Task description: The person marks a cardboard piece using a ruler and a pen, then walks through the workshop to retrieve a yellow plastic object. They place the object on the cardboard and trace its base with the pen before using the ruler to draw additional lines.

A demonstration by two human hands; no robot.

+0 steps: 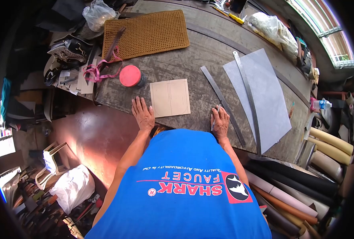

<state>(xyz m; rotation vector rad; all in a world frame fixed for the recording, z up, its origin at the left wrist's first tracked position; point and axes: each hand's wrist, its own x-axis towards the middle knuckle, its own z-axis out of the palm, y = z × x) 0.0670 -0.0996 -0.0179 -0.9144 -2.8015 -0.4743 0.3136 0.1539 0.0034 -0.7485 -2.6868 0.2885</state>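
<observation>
My left hand point(143, 113) lies flat on the worktable with its fingers spread, close to the lower left edge of a tan cardboard piece point(181, 97). Straight lines are drawn on the cardboard, several of them running down its middle. My right hand point(221, 122) rests near the table's front edge, its fingers curled around a thin silvery pen-like tool point(213, 126). Just right of that hand lies a dark flat metal bar point(221, 97). A red-lidded jar point(130, 76) stands above my left hand.
A long steel ruler point(246, 93) lies across a pale grey sheet point(270, 107) on the right. A brown woven panel point(153, 34), pink ribbon point(95, 72) and a yellow-handled screwdriver point(236, 18) are farther back. Material rolls point(292, 175) lie at lower right; a white chair point(51, 163) stands at left.
</observation>
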